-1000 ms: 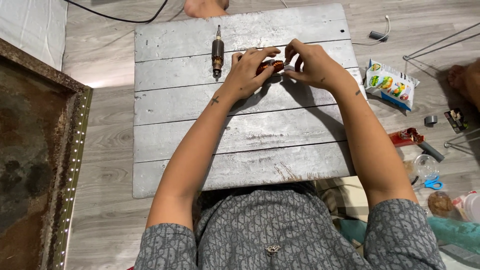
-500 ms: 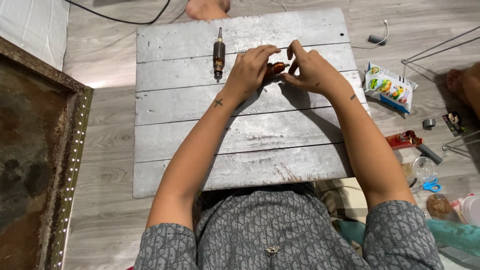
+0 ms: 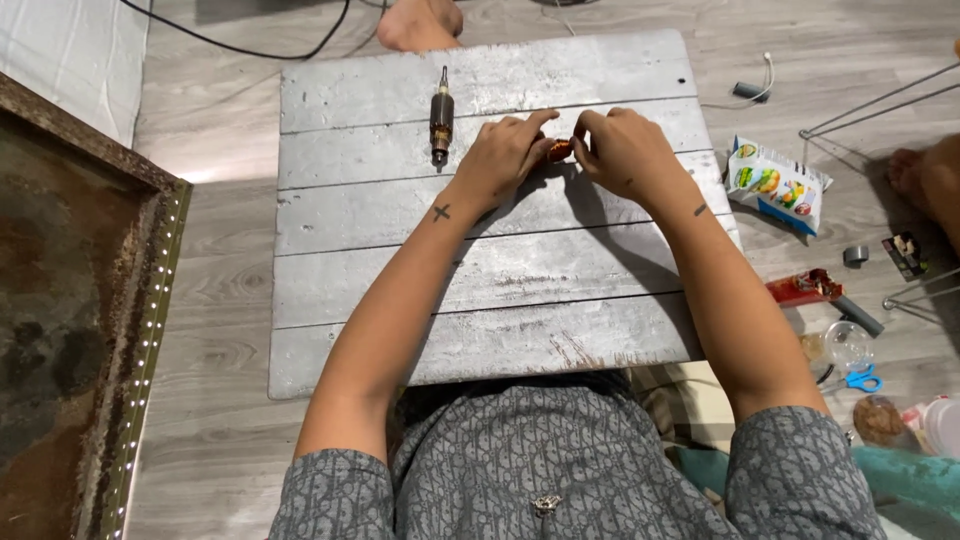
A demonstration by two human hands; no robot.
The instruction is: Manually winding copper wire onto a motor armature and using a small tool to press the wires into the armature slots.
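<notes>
Together, the left hand [image 3: 503, 155] and the right hand [image 3: 622, 150] pinch a small copper-coloured part [image 3: 559, 150] between their fingertips, just above the far half of the grey plank table [image 3: 480, 290]. Left of them, a motor rotor [image 3: 441, 117] lies on the boards, near but apart.

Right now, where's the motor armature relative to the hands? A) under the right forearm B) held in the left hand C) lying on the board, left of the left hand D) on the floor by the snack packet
C: the motor armature lies on the grey wooden board, just left of the left hand, untouched; both hands pinch a small copper-coloured part.
</notes>
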